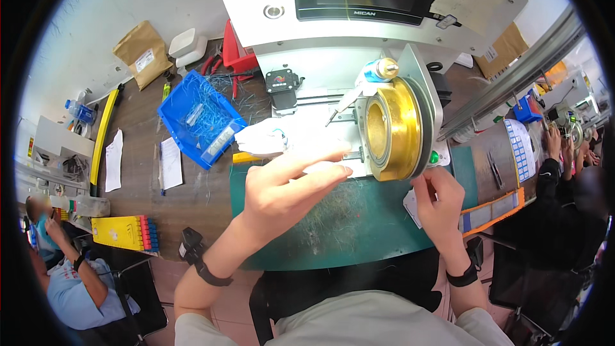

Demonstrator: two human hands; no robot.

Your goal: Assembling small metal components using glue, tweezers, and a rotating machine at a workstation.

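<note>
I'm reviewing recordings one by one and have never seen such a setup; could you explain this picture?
No robot here: a person works bare-handed at a white machine. The picture comes from a wide fisheye camera on their head, looking down, so straight edges bend. The left hand extends toward the machine, left of a gold reel; the right hand is just below its right side. I cannot tell whether either holds anything. On the brown bench lie a green mat and, to the left, a blue tray of thin blue strands.

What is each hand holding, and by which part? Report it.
Cannot be told: the left hand extends into glare; the right hand bunches its fingers near the shiny gold ring-shaped wheel, no held thing clear.
</note>
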